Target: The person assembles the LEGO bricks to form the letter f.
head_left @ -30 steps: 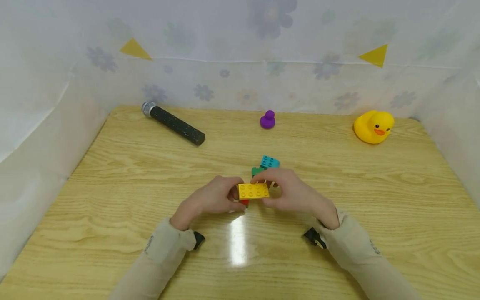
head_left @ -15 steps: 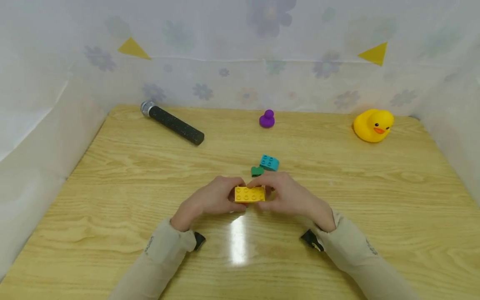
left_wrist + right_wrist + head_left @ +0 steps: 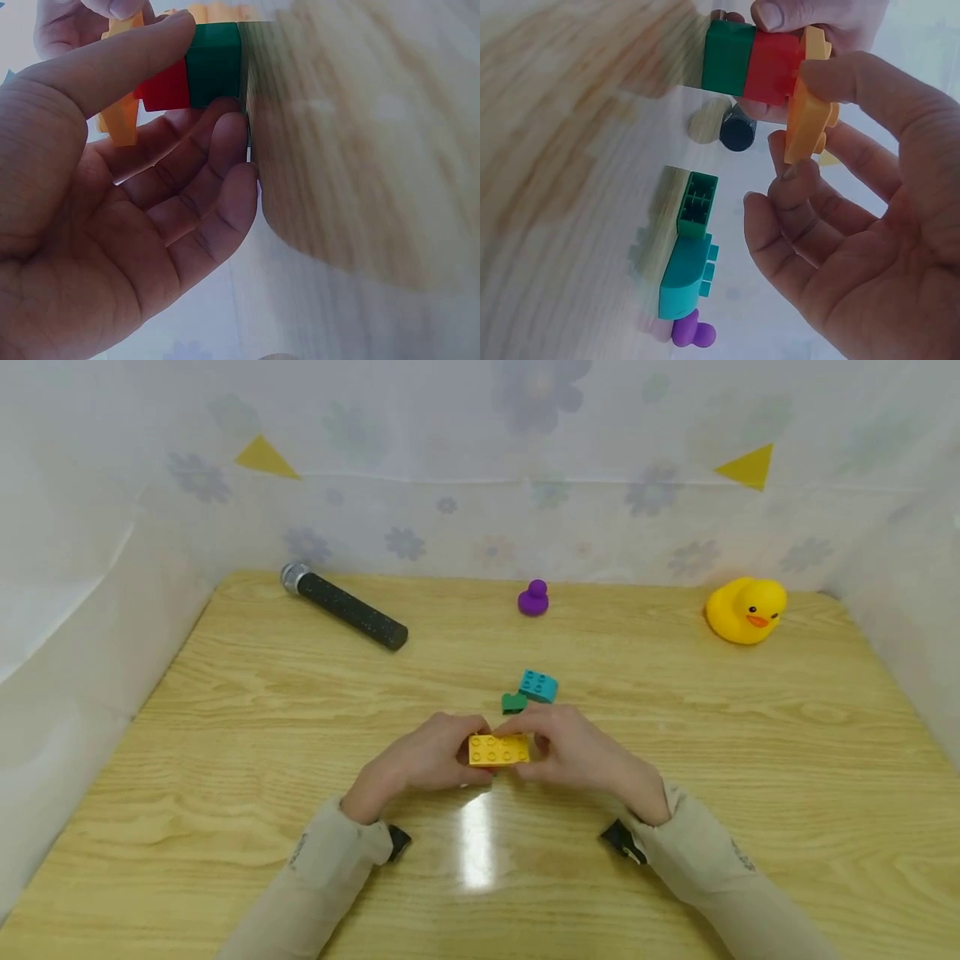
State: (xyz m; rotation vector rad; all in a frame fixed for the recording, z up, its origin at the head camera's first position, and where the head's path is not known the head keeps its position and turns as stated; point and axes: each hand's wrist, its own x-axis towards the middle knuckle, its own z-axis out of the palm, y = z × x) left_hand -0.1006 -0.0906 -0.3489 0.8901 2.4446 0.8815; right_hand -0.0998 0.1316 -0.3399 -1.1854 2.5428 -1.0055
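Note:
At the middle of the table, a long yellow brick lies across a red brick, which sits on a green brick standing on the tabletop. My left hand grips this red and green stack from the left, its thumb along the near side in the left wrist view. The yellow brick is pinched between the thumb and fingers of my right hand; its studs face up. From the head view the yellow brick hides most of the stack.
Just behind the hands lie a small green brick and a teal brick with a curved end. Farther back on the wooden table are a black microphone, a small purple duck and a yellow rubber duck.
My right hand has shifted slightly left and toward the body with the yellow brick, which now covers more of the red brick. The left hand has stayed about still.

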